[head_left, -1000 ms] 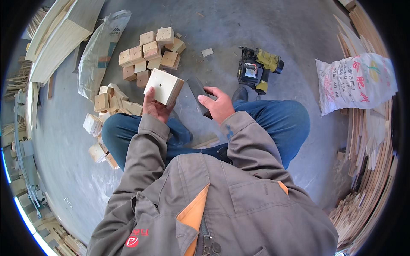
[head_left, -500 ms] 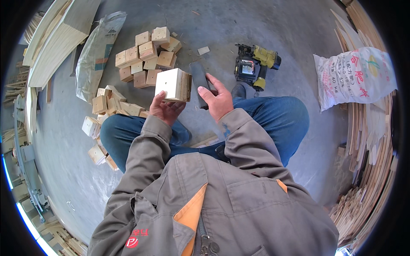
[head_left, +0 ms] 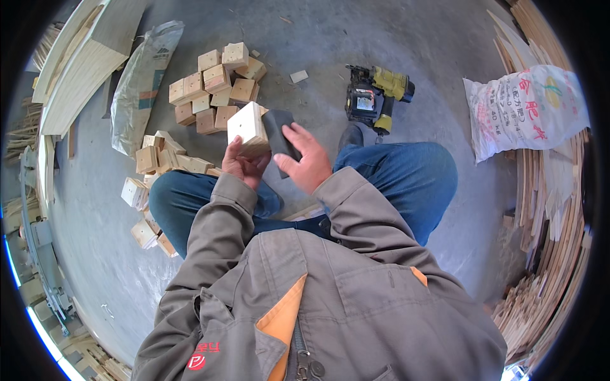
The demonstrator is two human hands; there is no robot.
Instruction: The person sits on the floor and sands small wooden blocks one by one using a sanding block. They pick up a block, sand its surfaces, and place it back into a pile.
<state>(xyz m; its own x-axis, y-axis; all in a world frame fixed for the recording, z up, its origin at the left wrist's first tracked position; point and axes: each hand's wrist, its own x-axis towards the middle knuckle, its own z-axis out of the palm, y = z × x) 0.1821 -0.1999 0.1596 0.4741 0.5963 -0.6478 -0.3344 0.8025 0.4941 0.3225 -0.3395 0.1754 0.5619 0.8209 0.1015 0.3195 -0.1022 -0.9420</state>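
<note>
My left hand [head_left: 244,167] is closed around the lower part of a pale wooden block [head_left: 246,128], which has a small dark hole in its face. In my right hand [head_left: 307,157] is a dark grey sanding block [head_left: 277,127], gripped between thumb and fingers. It stands tilted against the right side of the wooden block, or very near it; whether they touch I cannot tell. The sanding block hides most of that side.
Wooden blocks [head_left: 216,79] are piled on the floor ahead, and more blocks [head_left: 170,155] lie by my left knee. A yellow and black nail gun [head_left: 378,95] lies ahead right. A white sack [head_left: 530,111] rests on wood strips [head_left: 540,254]; a plastic bag [head_left: 141,89] lies left.
My right hand has moved left with the sanding block, bringing it from a gap beside the wooden block up to its right side. The wooden block has turned slightly.
</note>
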